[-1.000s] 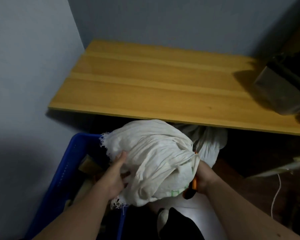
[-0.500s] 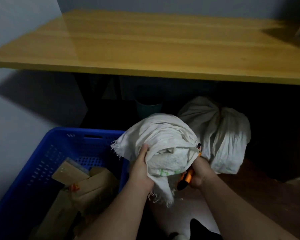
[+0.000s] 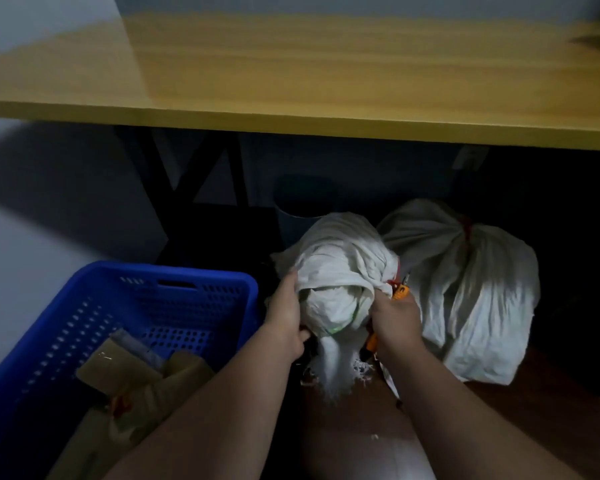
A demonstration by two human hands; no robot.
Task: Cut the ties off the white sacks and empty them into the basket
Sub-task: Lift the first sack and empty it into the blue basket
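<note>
A blue basket (image 3: 125, 306) sits on the floor at about 8 o'clock, its perforated walls rising toward the dim grey wall (image 3: 42, 216). Inside it, low in the near half, lie brown paper packages (image 3: 142, 379), one with a small red tie (image 3: 120, 403) showing.

Just beside the basket's right rim, near 6 o'clock, the left hand (image 3: 284, 320) holds the left flank of a white sack (image 3: 340, 275); its fingers (image 3: 290, 285) lie along the cloth with the thumb tucked under, so they curl round the bundle. The sack is bunched between both hands, its frayed open edge (image 3: 333, 372) hanging down toward the floor, well clear of the basket's inside.

The right hand (image 3: 394, 322) grips the sack's right side, its fingers curled round an orange-handled cutter (image 3: 400, 293) whose tip sits at a red tie (image 3: 394, 281) cinching the sack's neck. The blade itself is too small to make out.

Touching the held sack, toward 3 o'clock, a second white sack (image 3: 471, 306) rests on the reddish floor (image 3: 534, 410), tied shut at the top with a red tie (image 3: 466, 230).

Behind the sacks, at 12 o'clock in shadow, stands a dark round bin (image 3: 302, 216). Above everything runs the yellow wooden table (image 3: 326, 81), with its black crossed legs (image 3: 187, 168) at 10 o'clock.
</note>
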